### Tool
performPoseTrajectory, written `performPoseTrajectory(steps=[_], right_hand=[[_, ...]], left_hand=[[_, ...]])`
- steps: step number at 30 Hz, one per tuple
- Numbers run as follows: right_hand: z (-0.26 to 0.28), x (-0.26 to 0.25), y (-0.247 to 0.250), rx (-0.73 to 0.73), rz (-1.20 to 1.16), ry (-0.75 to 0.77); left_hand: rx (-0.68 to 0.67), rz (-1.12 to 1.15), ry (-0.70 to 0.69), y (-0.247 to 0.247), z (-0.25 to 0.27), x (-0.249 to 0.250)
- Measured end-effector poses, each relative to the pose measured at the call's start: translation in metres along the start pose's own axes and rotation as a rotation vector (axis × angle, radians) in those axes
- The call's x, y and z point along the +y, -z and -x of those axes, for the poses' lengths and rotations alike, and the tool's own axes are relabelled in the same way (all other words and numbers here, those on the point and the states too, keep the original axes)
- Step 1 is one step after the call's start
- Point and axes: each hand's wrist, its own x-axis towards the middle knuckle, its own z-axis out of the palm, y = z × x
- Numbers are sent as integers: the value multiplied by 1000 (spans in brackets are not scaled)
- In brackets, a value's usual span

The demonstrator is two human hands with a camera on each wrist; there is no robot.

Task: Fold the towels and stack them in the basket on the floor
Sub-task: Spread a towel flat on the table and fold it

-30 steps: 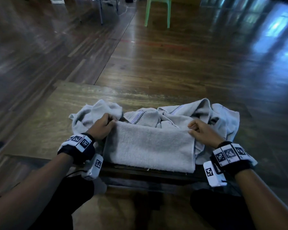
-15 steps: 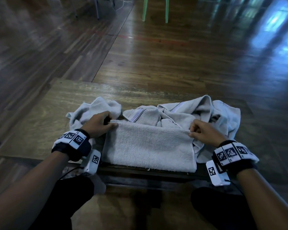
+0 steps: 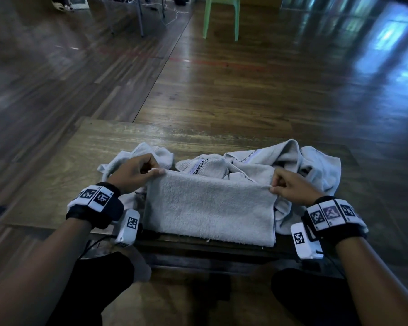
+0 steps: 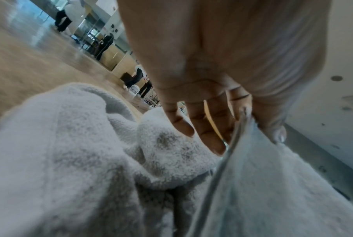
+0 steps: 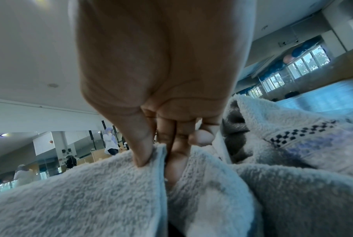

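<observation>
Dark glossy plank floor [image 3: 245, 95], bluish window glare at upper right of head view. Green plastic chair [image 3: 222, 17] top centre, metal legs and loose cables [image 3: 172, 14] upper left. Low wooden bench [image 3: 64, 165] in foreground. Right wrist view: row of windows [image 5: 289, 70] upper right, white ceiling [image 5: 29, 56].

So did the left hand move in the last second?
No, not noticeably. The left hand stays at the folded towel's far left corner, pinching it, just in front of the crumpled towel on the table.

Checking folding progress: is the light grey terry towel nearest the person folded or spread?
Folded: the light grey terry towel lies as a neat rectangle, left hand and right hand pinching its far corners.
</observation>
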Motion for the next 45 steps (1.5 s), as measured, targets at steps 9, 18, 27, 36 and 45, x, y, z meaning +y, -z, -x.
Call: performPoseTrajectory(steps=[9,18,27,36,45], right_hand=[[-1,1,-6,-6,59,-16],[-3,2,-7,-23,74,-25],[-3,3,-7,-9,64,-21],[-3,7,-9,-18,84,-3],[-5,8,-10,-14,85,6]], left_hand=[[-34,-210,-170,-9,3,-10],[-73,-295,-154,-10,-2,-12],[-25,-319,-245,-15,-5,-14],[-27,-360,-234,-22,-13,-12],[-75,-508,-58,-29,-21,-9]])
